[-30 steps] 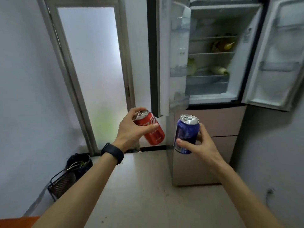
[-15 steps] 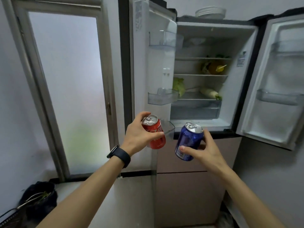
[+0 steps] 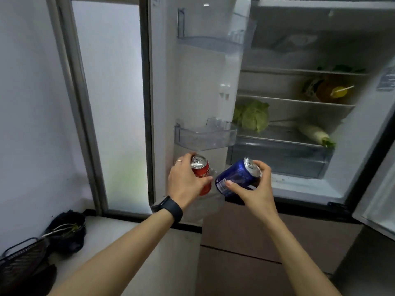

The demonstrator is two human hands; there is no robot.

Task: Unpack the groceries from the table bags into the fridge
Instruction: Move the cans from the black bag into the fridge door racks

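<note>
My left hand (image 3: 185, 182) grips a red soda can (image 3: 201, 170), upright, low against the inside of the fridge's open left door (image 3: 205, 86), just under the clear middle door bin (image 3: 205, 136). My right hand (image 3: 253, 189) grips a blue can (image 3: 237, 178), tilted with its top up and to the right, in front of the fridge's bottom ledge (image 3: 307, 186). Both cans are closed. Whether the red can rests in a lower door bin is hidden by my hand.
Inside the fridge a cabbage (image 3: 252, 116) and a white radish (image 3: 314, 133) lie on the glass shelf above the crisper drawer (image 3: 277, 161). A yellow-lidded jar (image 3: 333, 92) stands one shelf higher. A frosted glass door (image 3: 109, 103) stands left; a black basket (image 3: 21, 259) and dark bag (image 3: 68, 229) sit on the floor.
I have come closer to the fridge. The red can has gone forward and down beside the left door under the middle bin. The blue can has tilted over to the right.
</note>
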